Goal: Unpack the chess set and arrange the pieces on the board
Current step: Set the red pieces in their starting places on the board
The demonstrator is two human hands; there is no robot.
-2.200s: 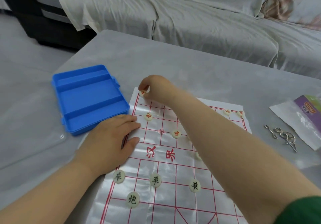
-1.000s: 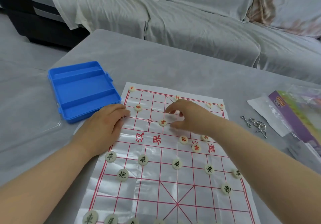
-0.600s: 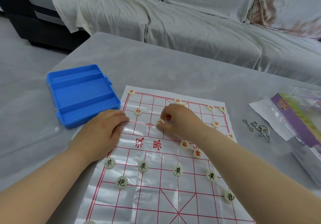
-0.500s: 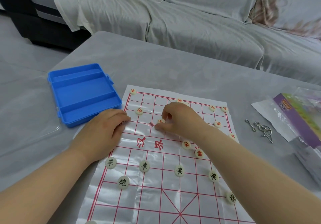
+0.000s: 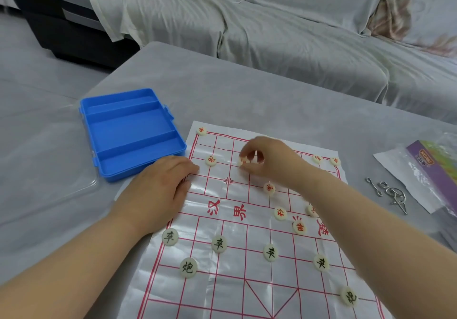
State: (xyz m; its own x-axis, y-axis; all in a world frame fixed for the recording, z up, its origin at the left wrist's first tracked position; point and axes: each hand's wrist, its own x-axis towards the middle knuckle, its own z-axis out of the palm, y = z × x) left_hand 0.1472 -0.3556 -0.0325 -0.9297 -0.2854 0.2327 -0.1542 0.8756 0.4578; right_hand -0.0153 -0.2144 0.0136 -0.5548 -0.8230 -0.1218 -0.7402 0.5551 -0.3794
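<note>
My right hand is pinching a red-lettered xiangqi piece at the far half of the plastic board sheet; my left hand, fingers flat, is pressing its left edge

Cream discs scattered on flat red-gridded board; red-marked disc seemingly lifted.

Blue case; board white w/ red grid.
</note>
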